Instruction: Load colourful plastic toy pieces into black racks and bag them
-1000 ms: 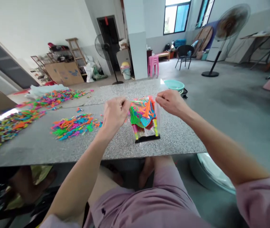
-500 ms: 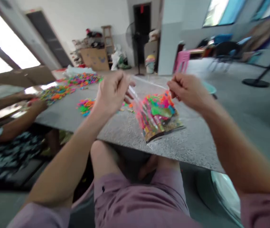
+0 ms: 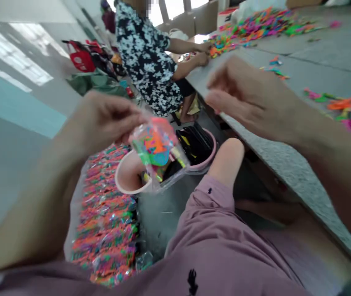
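Note:
My left hand [image 3: 105, 117] grips the top of a small clear plastic bag [image 3: 156, 154] stuffed with bright plastic pieces. The bag hangs off the table's left side, above a pink basin [image 3: 126, 179] on the floor. My right hand [image 3: 249, 96] hovers over the granite table's edge [image 3: 274, 152], fingers loosely curled and holding nothing. It is apart from the bag. The picture is blurred by motion.
A large clear sack of filled bags [image 3: 104, 230] lies on the floor by my left leg. A second pink basin [image 3: 204, 150] holds black items. A person in a flowered shirt [image 3: 150, 57] works at the table's far end. Loose coloured pieces [image 3: 338, 109] lie scattered on the table.
My view has swung left and down. The left hand has carried the filled bag off the table to above the floor basins. The right hand has let go of the bag.

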A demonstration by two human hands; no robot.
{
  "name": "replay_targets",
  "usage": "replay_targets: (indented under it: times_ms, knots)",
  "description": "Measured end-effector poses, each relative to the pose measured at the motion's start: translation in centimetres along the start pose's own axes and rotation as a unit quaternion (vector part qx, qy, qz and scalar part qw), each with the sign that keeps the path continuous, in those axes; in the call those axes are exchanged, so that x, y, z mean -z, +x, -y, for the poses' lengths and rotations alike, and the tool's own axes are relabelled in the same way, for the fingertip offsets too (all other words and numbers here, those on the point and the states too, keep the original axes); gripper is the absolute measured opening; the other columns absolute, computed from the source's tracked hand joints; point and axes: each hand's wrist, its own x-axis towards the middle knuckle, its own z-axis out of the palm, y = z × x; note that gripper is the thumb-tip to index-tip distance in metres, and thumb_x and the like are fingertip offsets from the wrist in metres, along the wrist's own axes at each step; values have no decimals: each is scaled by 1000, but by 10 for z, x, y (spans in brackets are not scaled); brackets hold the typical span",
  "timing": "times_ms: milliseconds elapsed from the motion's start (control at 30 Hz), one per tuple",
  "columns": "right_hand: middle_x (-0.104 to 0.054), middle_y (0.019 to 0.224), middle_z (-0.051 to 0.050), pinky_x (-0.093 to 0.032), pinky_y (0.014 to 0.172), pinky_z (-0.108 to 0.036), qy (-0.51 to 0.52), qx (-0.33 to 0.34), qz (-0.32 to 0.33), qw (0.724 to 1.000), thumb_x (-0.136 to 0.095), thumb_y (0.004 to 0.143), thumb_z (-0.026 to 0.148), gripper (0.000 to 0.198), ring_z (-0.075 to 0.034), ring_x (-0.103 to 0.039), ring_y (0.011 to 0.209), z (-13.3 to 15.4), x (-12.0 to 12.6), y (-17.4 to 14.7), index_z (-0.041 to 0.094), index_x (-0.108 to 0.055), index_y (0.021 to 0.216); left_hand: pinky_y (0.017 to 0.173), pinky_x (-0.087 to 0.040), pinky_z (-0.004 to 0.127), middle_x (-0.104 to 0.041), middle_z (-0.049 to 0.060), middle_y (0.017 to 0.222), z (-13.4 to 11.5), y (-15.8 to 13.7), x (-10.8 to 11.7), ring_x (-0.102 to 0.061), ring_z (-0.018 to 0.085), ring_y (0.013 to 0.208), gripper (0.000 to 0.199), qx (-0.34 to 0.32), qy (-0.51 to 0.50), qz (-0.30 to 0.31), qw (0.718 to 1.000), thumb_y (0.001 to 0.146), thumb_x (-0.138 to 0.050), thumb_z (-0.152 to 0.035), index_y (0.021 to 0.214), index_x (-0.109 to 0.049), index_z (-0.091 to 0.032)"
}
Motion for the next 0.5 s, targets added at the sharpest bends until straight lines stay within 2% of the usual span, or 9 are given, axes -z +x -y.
replay_targets:
  times_ms: [67, 100, 167, 233, 333, 400, 467, 500]
  knots:
    - [-61, 72, 3, -35, 58, -19, -30, -42, 56, 997, -49, 98, 46, 36, -5, -54, 64, -34, -14, -19, 14, -64, 92, 36, -28, 11, -43, -10, 42, 33, -50, -2, -39, 2, 35, 43, 101, -20, -51, 993, 85, -57, -52, 81, -68, -11]
    - [-63, 74, 1, -36, 57, -20, -34, -64, 82, 994, -54, 95, 46, 33, -6, -55, 65, -52, -20, -29, 15, -65, 91, 36, -29, 12, -43, -10, 43, 48, -76, -4, -40, 4, 36, 45, 153, -32, -58, 986, 83, -58, -55, 86, -69, -11]
    - [-66, 75, -1, -37, 57, -23, -50, -111, 105, 987, -59, 92, 47, 31, -8, -57, 63, -83, -32, -45, 17, -67, 91, 37, -32, 15, -46, -8, 46, 76, -123, -9, -40, 5, 37, 50, 228, -57, -34, 971, 80, -57, -59, 91, -69, -12]
    - [-67, 75, -3, -38, 58, -25, -46, -139, 125, 981, -59, 92, 48, 31, -10, -58, 62, -100, -48, -54, 18, -67, 93, 39, -35, 18, -50, -6, 50, 109, -160, -20, -44, 8, 40, 53, 290, -71, 27, 954, 80, -54, -62, 94, -68, -13]
    - [-68, 77, -5, -39, 60, -27, 8, -142, 165, 976, -55, 93, 52, 35, -13, -59, 64, -103, -80, -60, 19, -66, 93, 48, -41, 21, -54, -5, 53, 167, -201, -55, -51, 11, 49, 46, 380, -23, 106, 919, 83, -49, -58, 92, -67, -17]
    - [-68, 76, -6, -41, 61, -28, 52, -133, 196, 970, -53, 93, 53, 37, -15, -60, 66, -97, -102, -65, 19, -66, 90, 52, -43, 23, -53, -4, 50, 200, -223, -88, -54, 13, 51, 36, 412, 5, 123, 903, 85, -52, -49, 78, -65, -16]
    - [-67, 75, -5, -42, 61, -28, 85, -126, 226, 962, -53, 92, 52, 36, -16, -60, 67, -91, -117, -75, 19, -65, 87, 57, -47, 26, -53, -3, 50, 219, -241, -123, -55, 13, 51, 34, 436, 33, 130, 890, 90, -54, -41, 69, -62, -14]
    - [-67, 74, -4, -42, 61, -27, 93, -128, 237, 959, -53, 92, 50, 35, -16, -60, 67, -90, -122, -82, 19, -65, 85, 60, -49, 28, -56, -2, 56, 223, -248, -138, -57, 14, 55, 32, 441, 44, 132, 887, 92, -55, -38, 72, -62, -13]
